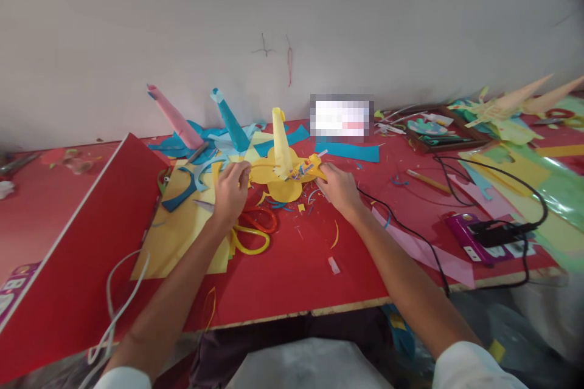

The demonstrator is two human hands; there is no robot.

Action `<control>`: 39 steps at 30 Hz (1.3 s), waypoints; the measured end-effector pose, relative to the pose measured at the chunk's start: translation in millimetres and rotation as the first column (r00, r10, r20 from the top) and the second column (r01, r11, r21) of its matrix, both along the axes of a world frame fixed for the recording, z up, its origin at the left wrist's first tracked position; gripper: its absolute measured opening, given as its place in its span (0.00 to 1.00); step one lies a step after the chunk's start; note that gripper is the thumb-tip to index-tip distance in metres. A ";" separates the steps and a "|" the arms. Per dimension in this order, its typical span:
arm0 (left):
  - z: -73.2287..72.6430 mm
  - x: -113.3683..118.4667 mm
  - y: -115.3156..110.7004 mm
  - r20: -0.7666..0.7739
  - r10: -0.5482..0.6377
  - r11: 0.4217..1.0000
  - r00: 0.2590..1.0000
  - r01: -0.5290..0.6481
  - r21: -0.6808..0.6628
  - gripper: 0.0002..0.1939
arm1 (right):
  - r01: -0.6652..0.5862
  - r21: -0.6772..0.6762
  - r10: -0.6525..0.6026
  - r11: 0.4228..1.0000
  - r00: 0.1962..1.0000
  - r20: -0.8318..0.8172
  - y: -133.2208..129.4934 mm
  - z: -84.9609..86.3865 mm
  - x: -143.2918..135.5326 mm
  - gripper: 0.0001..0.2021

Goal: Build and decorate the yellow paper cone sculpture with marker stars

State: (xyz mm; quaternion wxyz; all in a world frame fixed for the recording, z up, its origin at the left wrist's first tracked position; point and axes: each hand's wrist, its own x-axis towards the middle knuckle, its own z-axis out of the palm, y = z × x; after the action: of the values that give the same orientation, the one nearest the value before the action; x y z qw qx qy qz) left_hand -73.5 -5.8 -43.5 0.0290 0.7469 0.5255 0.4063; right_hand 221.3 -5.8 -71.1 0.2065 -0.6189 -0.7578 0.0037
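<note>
Both hands worked a yellow paper flower [279, 177] on the red worktop [292, 279]. The left hand [231, 192] pinched a petal edge between narrow fingers; the right hand [337, 188] gripped the opposite petal. Orange scissors [255, 219] lay just below the left fingers. Shaping seemed underway, calling for steady holds.

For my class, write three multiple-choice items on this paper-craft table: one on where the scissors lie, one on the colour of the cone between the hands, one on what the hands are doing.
1. Where do the scissors lie?
A. beside the left hand, on the yellow sheet's edge
B. in the wooden tray
C. on the phone

2. What colour is the upright cone between the hands?
A. pink
B. blue
C. yellow

3. What are the hands doing?
A. both resting flat and bare
B. both pinching the yellow flower-shaped cutout
C. one holding the scissors

Answers: 1 A, the handles lie just below that hand. 2 C, it matches the cutout under it. 3 B, left hand and right hand grip opposite edges.
</note>
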 end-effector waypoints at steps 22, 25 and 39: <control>-11.0 12.0 -0.2 -0.039 -0.008 0.997 0.999 0.005 -0.075 0.03 | 0.118 0.026 -0.119 0.993 0.993 0.025 -6.5 5.4 -11.6 0.19; -12.7 12.4 -1.5 -0.047 -0.026 0.998 0.999 0.024 -0.057 0.02 | 0.111 0.013 -0.111 0.994 0.993 0.038 -6.2 3.8 -12.1 0.16; -8.3 19.6 -13.2 -0.174 -0.088 0.992 0.981 0.102 0.078 0.06 | 0.083 -0.025 -0.082 0.996 0.994 0.066 -6.1 0.5 -5.0 0.11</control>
State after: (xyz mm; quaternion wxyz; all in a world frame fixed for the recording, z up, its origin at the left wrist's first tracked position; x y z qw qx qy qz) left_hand -53.9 -19.0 -51.8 -0.0291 0.8036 0.4716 0.3618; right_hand 216.3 -11.9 -70.6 0.1732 -0.6523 -0.7378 -0.0143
